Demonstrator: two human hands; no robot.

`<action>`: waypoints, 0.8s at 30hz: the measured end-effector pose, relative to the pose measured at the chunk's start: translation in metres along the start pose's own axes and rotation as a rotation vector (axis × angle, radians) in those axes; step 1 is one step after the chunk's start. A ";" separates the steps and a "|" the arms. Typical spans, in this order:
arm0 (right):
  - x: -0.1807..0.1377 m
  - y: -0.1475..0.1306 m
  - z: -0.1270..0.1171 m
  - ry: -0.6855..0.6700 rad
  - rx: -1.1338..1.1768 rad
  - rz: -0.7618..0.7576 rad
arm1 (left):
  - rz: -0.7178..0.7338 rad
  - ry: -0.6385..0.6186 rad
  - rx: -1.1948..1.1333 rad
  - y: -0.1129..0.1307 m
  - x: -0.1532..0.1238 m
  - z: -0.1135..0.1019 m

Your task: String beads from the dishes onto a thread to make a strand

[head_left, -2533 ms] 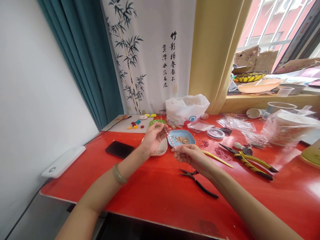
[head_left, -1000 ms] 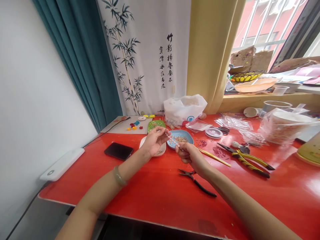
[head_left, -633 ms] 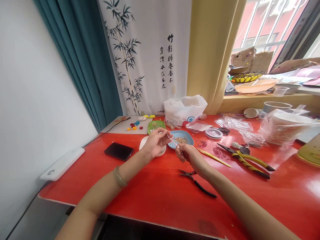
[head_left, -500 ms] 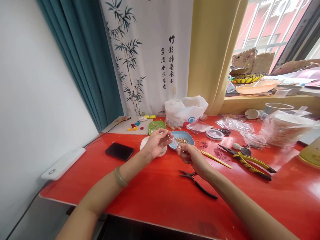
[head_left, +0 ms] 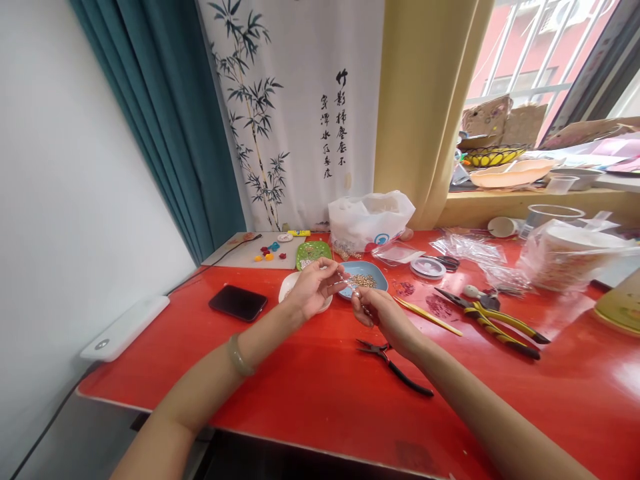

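Note:
Both my hands are raised over the red table [head_left: 310, 393], close together. My left hand [head_left: 311, 289], with a green bangle on its wrist, pinches the upper end of a short strand of small beads [head_left: 349, 284]. My right hand [head_left: 379, 312] pinches the strand's lower end. The strand runs slanted between the two hands, above a blue dish [head_left: 376, 278] holding small gold beads. A white dish [head_left: 289, 285] shows partly behind my left hand, and a green dish [head_left: 313, 251] sits further back.
Small black pliers [head_left: 395, 365] lie just below my right hand. Yellow-handled pliers [head_left: 503, 324], a yellow stick [head_left: 430, 317] and a cord spool [head_left: 427, 267] lie to the right. A black phone [head_left: 238, 302] lies left. A white plastic bag [head_left: 370, 217] stands at the back.
My hands have drawn closer together, so the strand between them is shorter. Both pinches hold throughout. The view shifted slightly.

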State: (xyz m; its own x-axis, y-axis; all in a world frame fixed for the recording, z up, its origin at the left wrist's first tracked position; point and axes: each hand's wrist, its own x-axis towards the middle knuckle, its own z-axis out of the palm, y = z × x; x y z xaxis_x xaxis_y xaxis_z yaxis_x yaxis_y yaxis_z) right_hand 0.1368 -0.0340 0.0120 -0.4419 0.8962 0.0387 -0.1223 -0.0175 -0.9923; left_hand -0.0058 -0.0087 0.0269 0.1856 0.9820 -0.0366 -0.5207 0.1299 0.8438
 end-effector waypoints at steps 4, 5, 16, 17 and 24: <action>0.002 0.002 -0.002 0.017 0.042 0.010 | 0.021 -0.010 0.000 0.001 0.002 -0.002; 0.002 0.001 -0.002 0.030 0.037 0.006 | 0.022 -0.015 0.001 0.000 0.002 -0.002; 0.002 0.003 0.000 -0.009 0.014 -0.027 | -0.012 -0.010 0.001 -0.001 -0.001 0.001; 0.002 0.004 0.000 -0.019 0.034 -0.037 | -0.017 -0.012 0.001 -0.002 -0.002 0.002; 0.003 0.002 0.000 0.025 0.086 0.000 | -0.021 -0.033 -0.004 -0.003 -0.003 0.003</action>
State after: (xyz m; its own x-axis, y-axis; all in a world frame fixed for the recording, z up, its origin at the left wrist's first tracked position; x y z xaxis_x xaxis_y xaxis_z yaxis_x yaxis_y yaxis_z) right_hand 0.1355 -0.0311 0.0098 -0.4199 0.9069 0.0349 -0.1983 -0.0541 -0.9786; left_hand -0.0022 -0.0130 0.0264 0.2237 0.9740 -0.0361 -0.5202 0.1506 0.8407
